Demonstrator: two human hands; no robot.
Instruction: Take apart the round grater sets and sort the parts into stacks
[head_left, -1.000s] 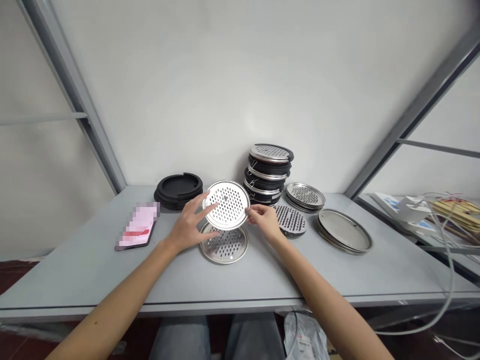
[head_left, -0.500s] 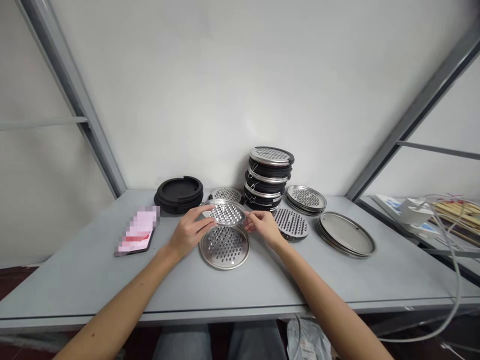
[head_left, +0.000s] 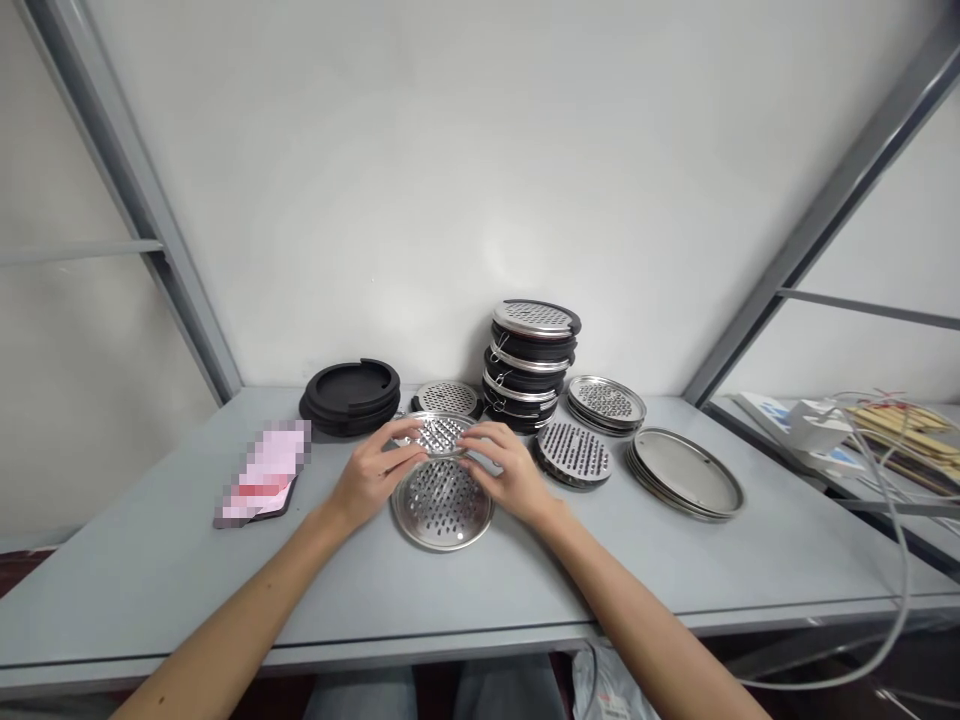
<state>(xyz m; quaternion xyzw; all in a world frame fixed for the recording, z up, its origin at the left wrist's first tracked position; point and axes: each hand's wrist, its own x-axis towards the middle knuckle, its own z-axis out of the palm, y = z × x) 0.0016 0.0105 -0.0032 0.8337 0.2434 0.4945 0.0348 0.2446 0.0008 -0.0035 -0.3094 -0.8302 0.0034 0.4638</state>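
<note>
Between my two hands is a round metal grater disc (head_left: 439,434), raised above the table and tilted. My left hand (head_left: 371,472) pinches its left rim, thumb below and fingers on top. On the right side my right hand (head_left: 510,470) grips the same disc by its edge. Beneath it a second grater disc (head_left: 444,512) lies flat on the table, its far part covered by the held one. Just behind, a perforated disc in a black ring (head_left: 448,398) rests on the table.
A tall stack of graters with black holders (head_left: 531,365) stands behind. To its right are coarse grater discs (head_left: 574,453), fine grater discs (head_left: 606,402) and plain round plates (head_left: 688,472). Black rings (head_left: 351,396) and a phone (head_left: 266,470) are at left. Cables (head_left: 900,520) hang at right.
My right hand has moved left from the disc's outer edge, with its fingers now over the near right rim. The held disc stays above the lower one. The view has shifted slightly.
</note>
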